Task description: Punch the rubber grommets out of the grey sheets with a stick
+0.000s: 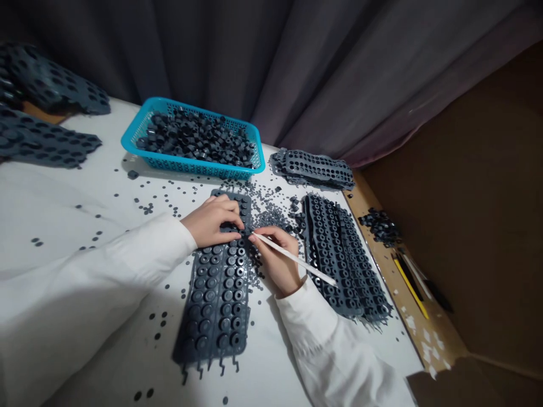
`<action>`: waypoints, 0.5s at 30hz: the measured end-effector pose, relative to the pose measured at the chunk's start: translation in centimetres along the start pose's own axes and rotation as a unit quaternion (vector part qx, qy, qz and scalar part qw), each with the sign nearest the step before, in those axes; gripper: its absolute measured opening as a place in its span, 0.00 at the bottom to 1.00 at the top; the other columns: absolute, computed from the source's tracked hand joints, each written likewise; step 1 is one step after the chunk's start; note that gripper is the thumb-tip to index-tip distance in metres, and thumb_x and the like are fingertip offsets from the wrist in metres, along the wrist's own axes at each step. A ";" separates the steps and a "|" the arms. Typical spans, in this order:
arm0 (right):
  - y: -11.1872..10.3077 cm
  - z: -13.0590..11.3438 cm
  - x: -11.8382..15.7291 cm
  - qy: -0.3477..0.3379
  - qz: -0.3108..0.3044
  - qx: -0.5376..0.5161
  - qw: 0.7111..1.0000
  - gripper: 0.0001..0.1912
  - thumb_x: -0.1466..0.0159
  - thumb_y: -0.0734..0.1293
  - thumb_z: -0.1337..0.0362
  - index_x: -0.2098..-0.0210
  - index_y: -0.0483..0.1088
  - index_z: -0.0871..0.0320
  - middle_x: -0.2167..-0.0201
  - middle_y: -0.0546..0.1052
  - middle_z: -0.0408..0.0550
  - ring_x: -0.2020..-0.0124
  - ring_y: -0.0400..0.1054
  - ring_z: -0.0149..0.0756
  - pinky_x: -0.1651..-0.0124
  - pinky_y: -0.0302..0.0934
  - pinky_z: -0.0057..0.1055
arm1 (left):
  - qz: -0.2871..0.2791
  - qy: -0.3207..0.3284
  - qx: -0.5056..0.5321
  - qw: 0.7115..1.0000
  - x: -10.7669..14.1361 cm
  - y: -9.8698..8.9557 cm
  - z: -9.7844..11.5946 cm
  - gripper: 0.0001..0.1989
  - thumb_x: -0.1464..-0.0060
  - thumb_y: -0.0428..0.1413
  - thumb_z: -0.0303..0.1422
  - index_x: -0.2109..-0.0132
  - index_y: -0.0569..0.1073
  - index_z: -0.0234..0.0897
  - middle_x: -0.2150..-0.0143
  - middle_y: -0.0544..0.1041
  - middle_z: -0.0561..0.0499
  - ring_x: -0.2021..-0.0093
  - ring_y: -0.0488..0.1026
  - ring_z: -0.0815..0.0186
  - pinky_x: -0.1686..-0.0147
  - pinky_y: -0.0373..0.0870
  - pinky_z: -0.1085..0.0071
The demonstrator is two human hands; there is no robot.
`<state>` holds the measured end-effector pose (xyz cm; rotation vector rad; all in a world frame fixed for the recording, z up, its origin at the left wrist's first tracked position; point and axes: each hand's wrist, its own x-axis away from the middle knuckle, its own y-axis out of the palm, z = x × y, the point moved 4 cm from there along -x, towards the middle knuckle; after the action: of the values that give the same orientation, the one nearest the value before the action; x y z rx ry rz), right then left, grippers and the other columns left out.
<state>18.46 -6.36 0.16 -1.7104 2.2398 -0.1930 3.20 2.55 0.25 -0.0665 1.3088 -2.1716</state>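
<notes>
Pinching wht stick [299, 262], R hand [278, 260] fingers closed | L hand [214, 220] half-curled on dk studded sheet [217, 299], grip unclear

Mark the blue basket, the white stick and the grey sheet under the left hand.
Blue basket [190, 162]: head view, front rim.
White stick [296, 259]: head view, mid-shaft.
Grey sheet [218, 285]: head view, middle of its visible part.

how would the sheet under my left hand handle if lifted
The sheet will likely flex, since similar sheets at far left look curved. Its glossy surface may feel slippery. The thin prongs along its near edge could snag.
</notes>
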 end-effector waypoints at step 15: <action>0.7 -0.9 0.0 -0.108 -0.100 0.030 0.989 0.03 0.40 0.69 0.64 0.69 0.73 0.57 0.62 0.79 0.51 0.58 0.74 0.38 0.53 0.66 0.36 | 0.016 -0.025 0.005 1.000 -0.1 0.4 0.0 0.01 0.49 0.61 0.31 0.67 0.78 0.40 0.70 0.72 0.53 0.63 0.64 0.63 0.63 0.54 0.67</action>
<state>17.50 -6.19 0.81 -1.8270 1.8918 -0.1129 3.47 2.47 -0.01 -0.0963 1.2627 -2.1357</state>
